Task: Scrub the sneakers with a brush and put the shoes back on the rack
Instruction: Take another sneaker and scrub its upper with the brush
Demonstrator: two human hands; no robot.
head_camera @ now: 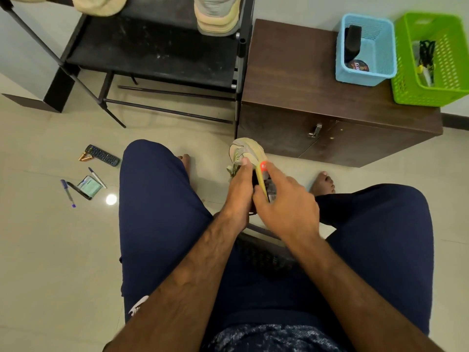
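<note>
**A:** What is on the left?

**B:** Pale floor tiles; on them lie two pens (68,193), a small green packet (89,185), a black remote control (102,155) and two brass-coloured batteries (85,157) just beside its end

**A:** And above that?

**B:** A black shoe rack (152,52) stands at the top left, its shelf dusty; a cream sneaker toe (101,5) pokes in from the top edge of the view; a grey and cream sneaker (217,16) sits at the rack's right end

**A:** Where are the hands?

**B:** In the middle, between the knees of a seated person in navy shorts; the left hand (239,189) grips a pale sneaker (247,151), thumb pressed on its upper, fingers curled under it; the sneaker is held up with its toe pointing away, toward the cabinet; the right hand (286,201) grips a brush (262,179) with a yellow handle and a red end, forefinger stretched along it, the other fingers curled round it; the brush lies against the sneaker's side

**A:** And on the right?

**B:** A dark wooden cabinet (291,72) just beside the rack; on its top a blue basket (355,78) holds a black object and a round tin; just beside it a green basket (416,95) has dark cords inside
</note>
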